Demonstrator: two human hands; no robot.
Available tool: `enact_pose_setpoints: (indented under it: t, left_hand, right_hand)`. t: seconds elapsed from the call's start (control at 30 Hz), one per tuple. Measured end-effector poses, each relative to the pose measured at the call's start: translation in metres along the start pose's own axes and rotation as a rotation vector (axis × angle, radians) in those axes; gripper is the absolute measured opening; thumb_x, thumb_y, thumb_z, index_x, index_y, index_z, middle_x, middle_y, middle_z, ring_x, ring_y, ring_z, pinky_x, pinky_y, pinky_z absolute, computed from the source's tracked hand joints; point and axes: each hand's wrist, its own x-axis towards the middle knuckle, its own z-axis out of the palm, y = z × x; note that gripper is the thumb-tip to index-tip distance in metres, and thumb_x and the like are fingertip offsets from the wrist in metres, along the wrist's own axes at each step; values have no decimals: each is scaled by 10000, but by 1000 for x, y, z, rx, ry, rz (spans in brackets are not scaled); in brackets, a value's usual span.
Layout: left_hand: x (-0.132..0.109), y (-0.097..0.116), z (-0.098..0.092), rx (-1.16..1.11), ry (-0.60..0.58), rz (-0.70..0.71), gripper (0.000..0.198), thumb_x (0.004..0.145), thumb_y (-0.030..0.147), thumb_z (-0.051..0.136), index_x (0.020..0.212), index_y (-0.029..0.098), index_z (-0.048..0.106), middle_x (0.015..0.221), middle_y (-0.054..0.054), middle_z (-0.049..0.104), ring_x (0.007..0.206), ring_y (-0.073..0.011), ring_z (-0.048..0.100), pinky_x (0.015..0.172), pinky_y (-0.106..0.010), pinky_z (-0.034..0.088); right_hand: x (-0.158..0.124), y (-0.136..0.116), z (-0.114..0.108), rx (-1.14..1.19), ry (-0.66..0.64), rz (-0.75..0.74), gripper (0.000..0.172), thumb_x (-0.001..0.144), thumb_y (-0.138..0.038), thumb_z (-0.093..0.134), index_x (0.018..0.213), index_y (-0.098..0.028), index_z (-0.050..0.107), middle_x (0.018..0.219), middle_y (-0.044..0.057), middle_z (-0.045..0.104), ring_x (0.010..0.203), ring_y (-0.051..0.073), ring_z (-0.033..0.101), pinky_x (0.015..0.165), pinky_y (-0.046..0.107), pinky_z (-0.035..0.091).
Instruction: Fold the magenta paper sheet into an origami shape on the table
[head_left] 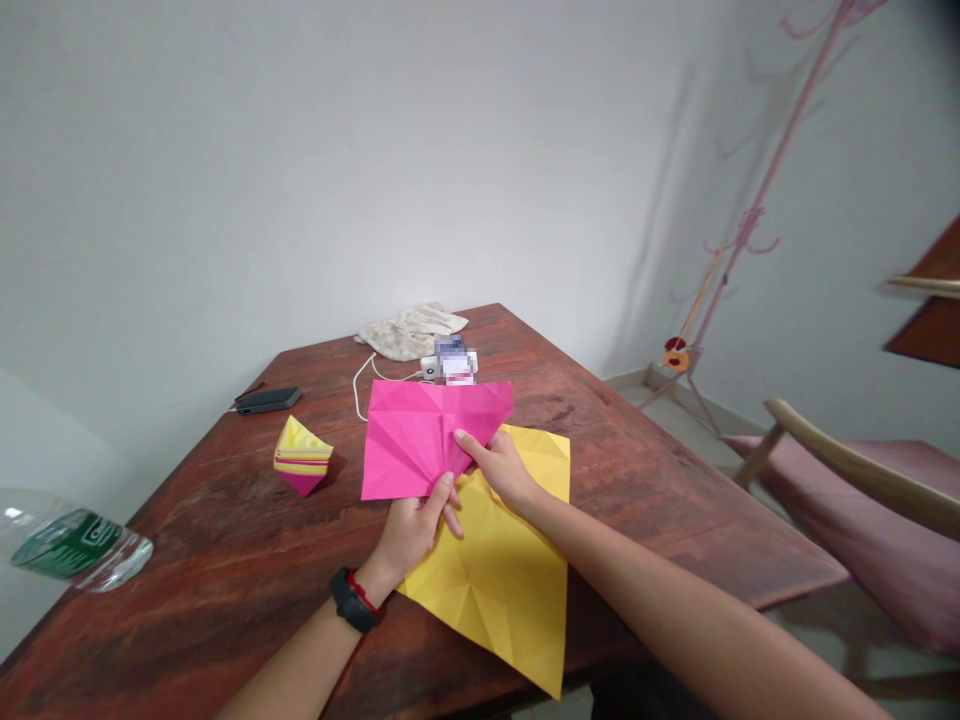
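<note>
Both of my hands hold a creased pink paper sheet [420, 435] just above the wooden table [660, 470]. My left hand [416, 530], with a black watch on its wrist, pinches the sheet's lower edge. My right hand [499, 465] grips the sheet's lower right side, fingers closed on the paper. Under my hands lies a creased yellow paper sheet [499, 580], flat on the table, one corner hanging over the near edge. A small folded pink-and-yellow paper shape [301, 458] sits to the left of the pink sheet.
A black phone [268, 400] lies at the far left. A white cable and small charger [431, 368] and a crumpled cloth [411, 328] sit at the back. A plastic bottle [71, 545] lies at the left edge. A pink chair [862, 500] and a coat rack [742, 230] stand on the right.
</note>
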Motion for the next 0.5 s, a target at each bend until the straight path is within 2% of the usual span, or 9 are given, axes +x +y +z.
enact_pose_setpoints:
  t: [0.13,0.2,0.27,0.37,0.5]
  left_hand:
    - [1,-1,2,-52,-17,-13,544,861,678,491,741,156,589,489,-43,654,271,-62,330,314,-202,206]
    - [2,-1,3,-64,-20,-3,537,863,663,503,746,148,596,509,-53,665,272,-60,339,314,-203,209]
    - [2,0,2,-64,-21,15,512,870,627,522,784,134,625,574,-70,696,283,-63,374,321,-209,237]
    - [3,2,0,-56,-32,68,425,876,533,564,860,121,664,696,-90,734,353,-95,498,391,-229,370]
    - [7,0,-8,30,-19,161,257,871,368,574,796,136,654,577,-56,677,502,-172,626,537,-270,481]
  right_hand:
    - [-5,1,2,64,-185,7,403,777,-535,712,728,-149,606,598,10,616,532,123,559,520,230,449]
    - [-7,2,3,63,-212,6,399,795,-534,696,732,-150,606,568,2,600,520,124,557,510,231,443]
    - [-7,3,3,44,-182,6,413,803,-544,681,702,-152,601,545,3,588,499,124,548,490,233,436]
    - [-2,1,0,9,-95,2,425,782,-549,693,670,-149,601,561,17,603,499,125,550,472,232,436]
    - [6,4,-5,4,-20,61,409,753,-533,717,725,-136,622,600,34,640,512,135,572,487,244,471]
